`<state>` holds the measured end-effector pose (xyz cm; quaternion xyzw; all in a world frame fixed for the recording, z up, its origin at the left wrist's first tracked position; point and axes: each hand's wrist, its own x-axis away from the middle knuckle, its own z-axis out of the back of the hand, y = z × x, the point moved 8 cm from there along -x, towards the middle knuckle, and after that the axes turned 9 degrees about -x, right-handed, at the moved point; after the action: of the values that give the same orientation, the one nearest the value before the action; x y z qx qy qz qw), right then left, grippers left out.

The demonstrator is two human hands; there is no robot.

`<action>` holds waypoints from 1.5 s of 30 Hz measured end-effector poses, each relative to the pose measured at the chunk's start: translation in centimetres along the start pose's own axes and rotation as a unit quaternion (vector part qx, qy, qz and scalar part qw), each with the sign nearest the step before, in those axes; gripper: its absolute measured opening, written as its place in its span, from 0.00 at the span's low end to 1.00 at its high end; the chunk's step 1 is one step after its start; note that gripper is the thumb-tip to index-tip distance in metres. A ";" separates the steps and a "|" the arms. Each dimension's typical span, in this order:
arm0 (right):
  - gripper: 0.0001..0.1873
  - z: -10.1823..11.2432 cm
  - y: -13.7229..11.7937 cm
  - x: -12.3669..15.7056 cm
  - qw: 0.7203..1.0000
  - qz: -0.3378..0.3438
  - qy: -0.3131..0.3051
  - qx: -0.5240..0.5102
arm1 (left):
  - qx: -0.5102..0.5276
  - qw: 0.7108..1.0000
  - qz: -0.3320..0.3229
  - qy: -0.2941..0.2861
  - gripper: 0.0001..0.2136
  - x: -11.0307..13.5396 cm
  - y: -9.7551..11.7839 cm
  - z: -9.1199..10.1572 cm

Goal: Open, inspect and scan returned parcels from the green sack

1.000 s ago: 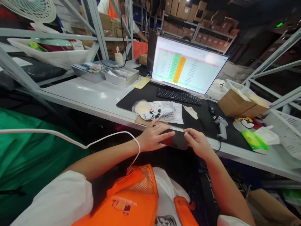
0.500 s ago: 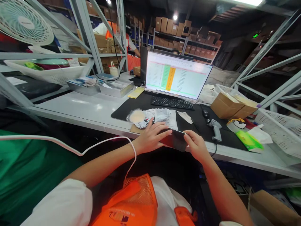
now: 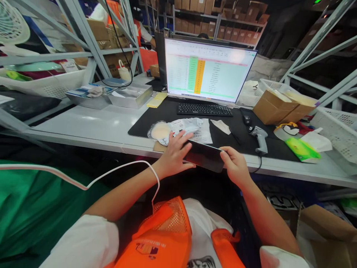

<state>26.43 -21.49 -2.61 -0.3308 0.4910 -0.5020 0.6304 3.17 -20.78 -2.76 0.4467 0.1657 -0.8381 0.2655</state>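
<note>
A dark phone [image 3: 205, 158] lies flat between my two hands at the near edge of the white table [image 3: 97, 128]. My left hand [image 3: 174, 156] grips its left end, with the thumb lifted towards the grey plastic mailer [image 3: 185, 128] just behind. My right hand [image 3: 235, 165] pinches the phone's right end. A white cable [image 3: 122, 171] runs across my left wrist. A round pale disc in clear wrap [image 3: 160, 131] lies beside the mailer on the black desk mat [image 3: 223, 139].
A monitor [image 3: 208, 70] showing a spreadsheet and a keyboard [image 3: 205, 109] stand behind. A barcode scanner [image 3: 259, 139], a mouse [image 3: 245, 119], a cardboard box [image 3: 275, 108], green packet [image 3: 302, 149] and white baskets [image 3: 338, 130] are on the right. Metal trays [image 3: 129, 95] sit left. A person in orange stands beyond the shelving.
The camera has tilted and shifted. My left fingers have slid off the phone's top face to its left end, leaving the dark screen uncovered. Both hands stay on the phone.
</note>
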 end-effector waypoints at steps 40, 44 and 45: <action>0.30 -5.9 2.5 -0.6 0.971 0.040 0.113 -0.205 | 0.592 0.665 0.450 -0.075 0.41 6.0 1.1 -8.1; 0.29 -5.3 2.1 -0.2 0.970 0.041 0.130 -0.199 | 0.626 0.644 0.436 -0.058 0.43 5.5 1.9 -7.9; 0.29 -5.3 2.0 0.0 0.970 0.041 0.131 -0.199 | 0.633 0.639 0.433 -0.059 0.43 5.5 2.0 -7.9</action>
<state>22.06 -20.51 -6.03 -0.3603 0.6731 -0.4066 0.5018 7.06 -19.95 -11.74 0.4762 -0.6336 -0.5517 0.2598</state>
